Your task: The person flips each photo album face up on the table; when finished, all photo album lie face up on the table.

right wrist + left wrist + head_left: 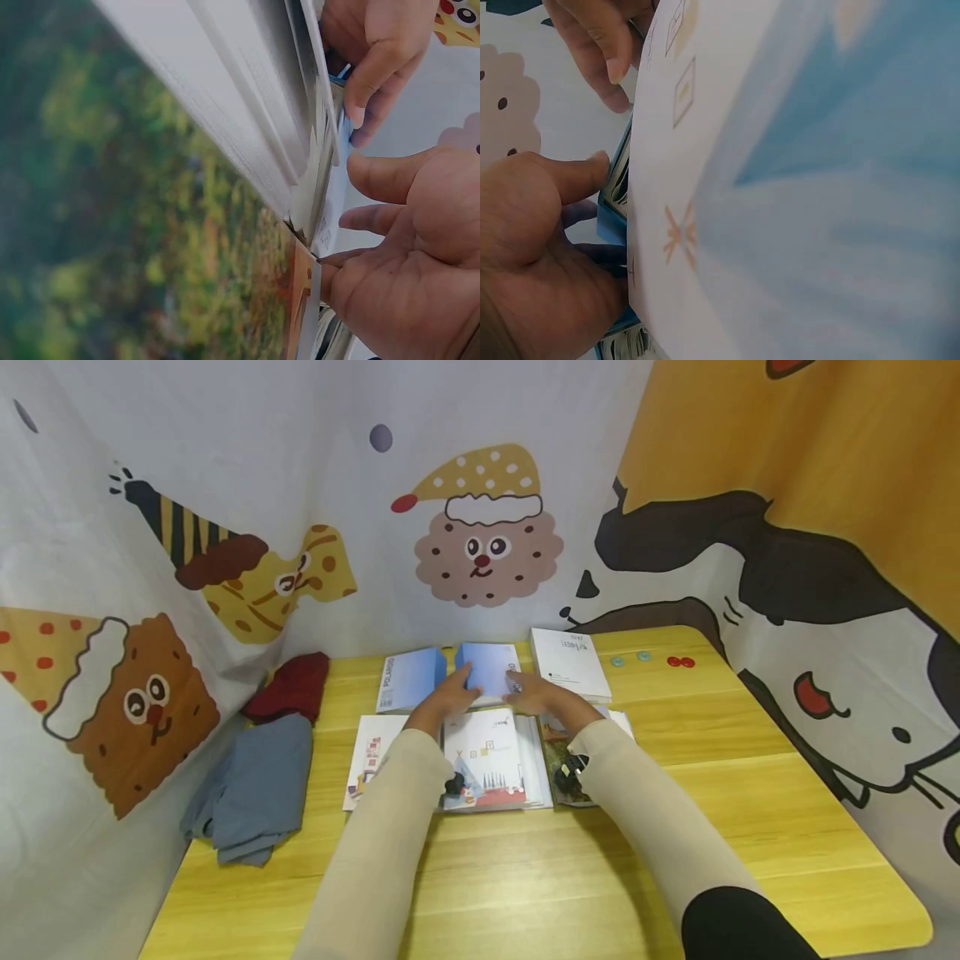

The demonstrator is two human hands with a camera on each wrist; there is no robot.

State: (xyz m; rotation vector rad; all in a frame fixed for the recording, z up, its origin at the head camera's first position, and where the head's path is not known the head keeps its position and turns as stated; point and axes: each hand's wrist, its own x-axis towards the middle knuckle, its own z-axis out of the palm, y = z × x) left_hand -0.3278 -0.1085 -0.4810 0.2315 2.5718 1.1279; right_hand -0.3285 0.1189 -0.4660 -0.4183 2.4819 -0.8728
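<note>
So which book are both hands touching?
The small light-blue book in the back row's middle. The left hand and right hand meet on it; the other books lie untouched.

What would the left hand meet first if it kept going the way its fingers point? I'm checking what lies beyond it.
The left hand points away toward the curtain and already touches the light blue booklet. Past that, probably the back curtain, though depth is hard to judge.

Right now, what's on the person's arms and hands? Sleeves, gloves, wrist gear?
Both arms wear long, close-fitting cream sleeves: left sleeve, right sleeve. A black patch shows near the right elbow. Left hand and right hand are bare, no gloves. A small black device sits at each wrist.
</note>
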